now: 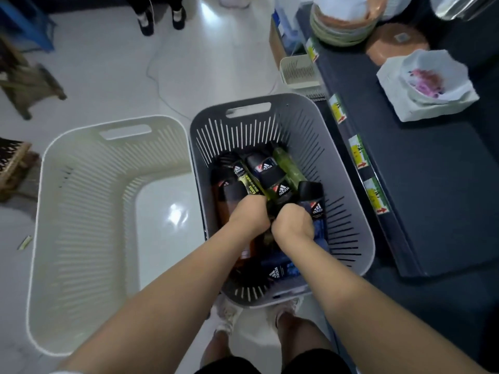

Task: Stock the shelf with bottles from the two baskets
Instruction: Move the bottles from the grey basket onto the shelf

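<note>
Hands: my left hand (249,211) and right hand (293,222), each grip closed on bottles (270,174), grabbing several per trip.
Grey basket (351,184): shelf (432,171) at 3 o'clock, short carry.
White basket (67,211): 9 o'clock, no bottles inside.

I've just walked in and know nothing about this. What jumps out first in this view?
Two bare arms reach down into a grey basket at centre, the left hand and right hand side by side among dark and green bottles lying jumbled inside. Just left of it on the pale floor sits a white basket with nothing in it. Along the right runs a dark shelf, its front edge dotted with green and yellow price tags.
</note>
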Tool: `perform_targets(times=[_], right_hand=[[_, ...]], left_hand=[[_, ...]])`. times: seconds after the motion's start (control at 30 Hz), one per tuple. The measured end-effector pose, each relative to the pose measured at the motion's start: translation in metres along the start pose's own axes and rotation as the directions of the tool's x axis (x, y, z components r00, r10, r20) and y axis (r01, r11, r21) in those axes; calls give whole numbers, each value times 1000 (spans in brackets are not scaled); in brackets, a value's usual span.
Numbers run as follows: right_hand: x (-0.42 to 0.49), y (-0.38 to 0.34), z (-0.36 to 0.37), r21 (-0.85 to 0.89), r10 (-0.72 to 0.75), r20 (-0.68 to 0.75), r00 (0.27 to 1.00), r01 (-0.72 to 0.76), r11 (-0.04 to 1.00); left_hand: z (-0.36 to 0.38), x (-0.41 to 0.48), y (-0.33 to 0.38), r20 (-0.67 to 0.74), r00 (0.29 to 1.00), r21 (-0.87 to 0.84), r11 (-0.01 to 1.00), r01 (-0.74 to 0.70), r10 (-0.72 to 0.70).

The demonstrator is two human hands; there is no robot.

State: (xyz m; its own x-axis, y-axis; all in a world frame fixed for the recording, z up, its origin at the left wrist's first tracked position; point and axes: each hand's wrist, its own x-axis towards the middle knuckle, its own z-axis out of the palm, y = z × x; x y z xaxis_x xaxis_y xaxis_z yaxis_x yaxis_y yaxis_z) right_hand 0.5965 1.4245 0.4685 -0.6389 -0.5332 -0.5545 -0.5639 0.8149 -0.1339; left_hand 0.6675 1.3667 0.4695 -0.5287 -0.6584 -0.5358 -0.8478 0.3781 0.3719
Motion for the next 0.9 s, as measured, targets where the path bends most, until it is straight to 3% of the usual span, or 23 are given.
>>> perform_targets(times=[0.13, 0.3, 0.43, 0.53, 0.63, 0.77, 0.9], right_hand=[[1, -3, 18, -78, 28, 44, 999, -24, 997], [7, 11, 22, -24, 32, 55, 998, -31, 999], [17, 28, 12, 8, 7, 107, 994, -8, 1000], [17, 31, 4, -22, -76, 140, 987, 80, 997], [21, 38, 0, -35, -121, 142, 982, 127, 991], [25, 42, -2, 0, -155, 151, 976, 157, 988], [25, 46, -6, 70, -180, 118, 977, 172, 983]], left_hand=[[8, 9, 10, 147, 986, 127, 990, 57, -76], [30, 21, 17, 337, 934, 191, 980, 58, -121], [37, 24, 18, 298, 929, 92, 976, 199, -218], [35, 29, 17, 398, 870, 1, 949, 317, -291], [31, 27, 20, 383, 872, -27, 940, 341, -306], [28, 23, 18, 344, 910, -37, 965, 260, -233], [20, 15, 21, 200, 957, -2, 977, 215, -211]])
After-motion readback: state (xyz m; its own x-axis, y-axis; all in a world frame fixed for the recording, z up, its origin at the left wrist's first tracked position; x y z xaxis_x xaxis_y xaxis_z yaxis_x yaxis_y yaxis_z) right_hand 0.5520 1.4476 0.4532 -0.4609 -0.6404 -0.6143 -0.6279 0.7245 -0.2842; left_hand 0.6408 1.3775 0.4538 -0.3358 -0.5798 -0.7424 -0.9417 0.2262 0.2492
